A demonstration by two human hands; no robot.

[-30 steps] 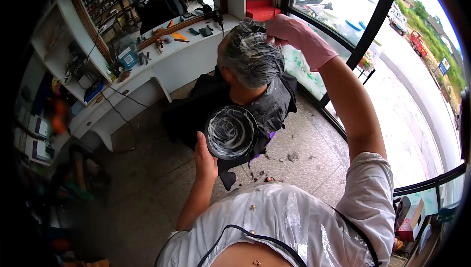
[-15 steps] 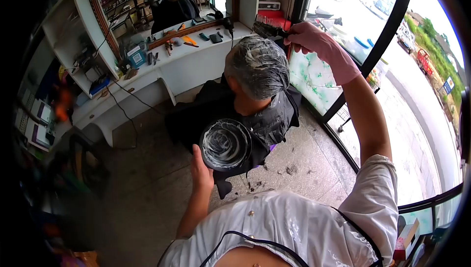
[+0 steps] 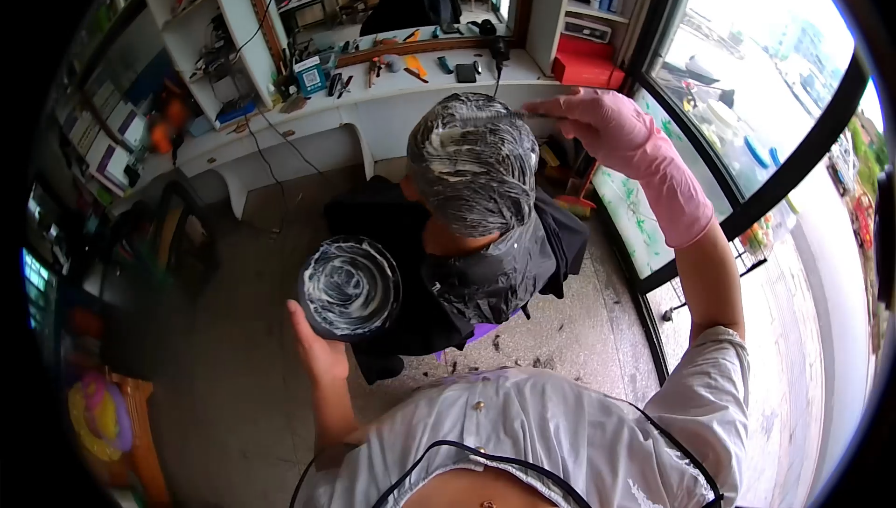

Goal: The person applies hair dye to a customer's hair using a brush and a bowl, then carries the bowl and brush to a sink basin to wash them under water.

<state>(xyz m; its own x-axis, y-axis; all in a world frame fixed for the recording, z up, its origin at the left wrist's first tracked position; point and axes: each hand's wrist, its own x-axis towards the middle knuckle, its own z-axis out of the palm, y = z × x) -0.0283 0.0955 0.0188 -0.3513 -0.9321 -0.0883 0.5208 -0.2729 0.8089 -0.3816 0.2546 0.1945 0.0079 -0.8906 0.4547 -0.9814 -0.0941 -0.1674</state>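
Observation:
A seated person's hair (image 3: 471,177) is coated in whitish cream. My right hand (image 3: 611,130), in a pink glove, is closed around the handle of a dark hair dye brush (image 3: 497,119). The brush lies against the top of the hair, its working end partly lost among the strands. To the lower left, my left hand (image 3: 322,356) supports a black bowl (image 3: 396,290) from its near side and underneath. White cream (image 3: 347,286) is smeared over the bowl's inside. A black cape (image 3: 439,307) covers the seated person's shoulders.
Ahead, a white counter (image 3: 359,88) under a mirror (image 3: 392,18) carries clippers, combs and a hair dryer (image 3: 499,51). A red box (image 3: 586,62) sits on the right shelf. Glass doors (image 3: 747,88) border the right side. Hair clippings (image 3: 532,359) lie on the floor.
My right hand has come down, bringing the brush from the air onto the hair. The bowl has shifted left in the view, and the camera view has turned left.

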